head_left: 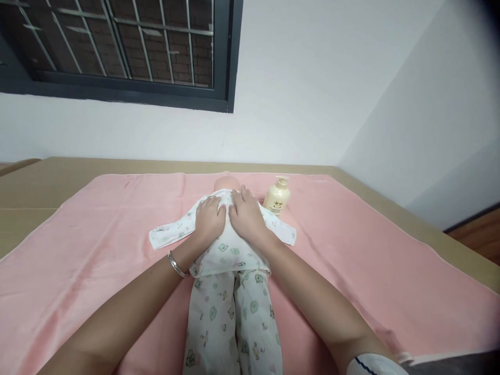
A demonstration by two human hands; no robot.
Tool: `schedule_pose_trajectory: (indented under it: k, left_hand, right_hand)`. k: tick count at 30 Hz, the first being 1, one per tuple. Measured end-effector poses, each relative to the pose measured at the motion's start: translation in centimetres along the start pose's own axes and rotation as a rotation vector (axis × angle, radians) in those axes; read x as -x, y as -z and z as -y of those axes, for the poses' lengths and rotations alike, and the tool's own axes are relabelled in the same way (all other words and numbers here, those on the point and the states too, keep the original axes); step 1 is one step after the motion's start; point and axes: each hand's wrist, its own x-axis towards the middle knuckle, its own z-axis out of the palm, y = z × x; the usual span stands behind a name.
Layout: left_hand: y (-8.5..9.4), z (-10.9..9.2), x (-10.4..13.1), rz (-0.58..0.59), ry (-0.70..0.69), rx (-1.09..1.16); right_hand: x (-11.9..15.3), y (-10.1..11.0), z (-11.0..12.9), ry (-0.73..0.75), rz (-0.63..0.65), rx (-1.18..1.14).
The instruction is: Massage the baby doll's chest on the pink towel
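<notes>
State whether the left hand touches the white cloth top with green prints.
Touching. The head view shows the left hand resting palm down on the upper part of the white cloth top with green prints, with no gap visible.

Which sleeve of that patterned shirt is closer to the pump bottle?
The sleeve beside the right hand: this sleeve has the pale yellow pump bottle close by. The other sleeve, beside the left hand, lies farther off.

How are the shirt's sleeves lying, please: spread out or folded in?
Spread out: one sleeve reaches outward past the left hand, the other past the right hand, over the pink cloth.
</notes>
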Motion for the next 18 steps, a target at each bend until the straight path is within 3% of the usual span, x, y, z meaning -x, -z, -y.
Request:
schedule_pose_trajectory:
  k: [3,7,12,16,18]
  left_hand:
    - [-0.3,0.1,0.4,-0.082,0.07,0.105]
    - [-0.5,0.3,0.6,-0.123,0.103,0.179]
    - [-0.5,0.3,0.6,-0.107,0.103,0.205]
    - [-0.4,0.3,0.5,-0.097,0.113,0.206]
    - [-0.4,0.4,0.4,-0.09,0.117,0.207]
  right_hand:
    - [0.4,0.1,0.7,0.085,-0.104,0.0]
    - [0.5,-0.2,0.9,0.123,0.005,-0.032]
    - [0.4,-0.2,0.9,0.136,-0.098,-0.05]
    - [0.6,-0.1,1.2,0.162,0.008,0.008]
    - [0.8,0.5,1.4,0.168,0.001,0.034]
